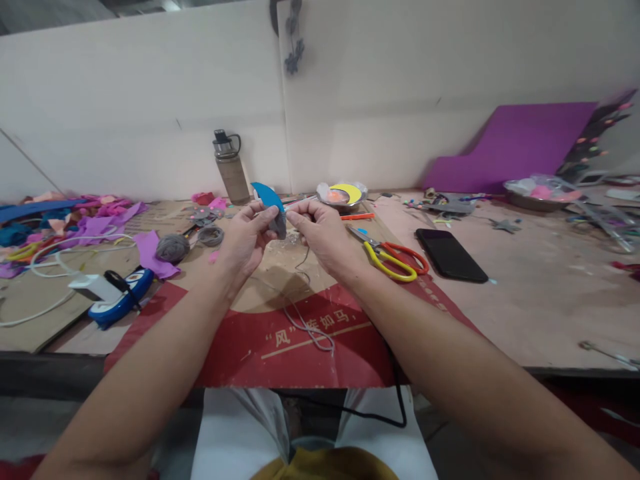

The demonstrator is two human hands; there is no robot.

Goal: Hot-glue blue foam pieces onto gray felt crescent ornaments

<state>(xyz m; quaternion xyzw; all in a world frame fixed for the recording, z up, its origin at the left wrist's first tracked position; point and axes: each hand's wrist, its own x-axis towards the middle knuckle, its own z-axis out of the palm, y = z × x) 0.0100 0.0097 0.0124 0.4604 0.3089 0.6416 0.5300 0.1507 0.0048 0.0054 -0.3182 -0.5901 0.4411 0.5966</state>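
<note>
Between the thumb and fingers of my left hand [253, 233] is a blue crescent [269, 197], its lower part wrapped in grey yarn. My right hand [317, 230] is closed in a pinch close beside the crescent's wrapped part, on the grey yarn. From there a loose length of yarn [324, 340] hangs down and loops over the red and brown paper [220, 353]. The fingertips partly hide the crescent's lower end. Scissors [387, 257] with yellow and red handles lie to the right of my right hand.
A phone [450, 255] lies right of the scissors. Behind stand a bottle [231, 170] and a bowl [335, 197] with a yellow crescent [350, 193]. At left are a yarn ball [173, 247], a power strip [121, 300] with cables and coloured felt scraps [95, 220].
</note>
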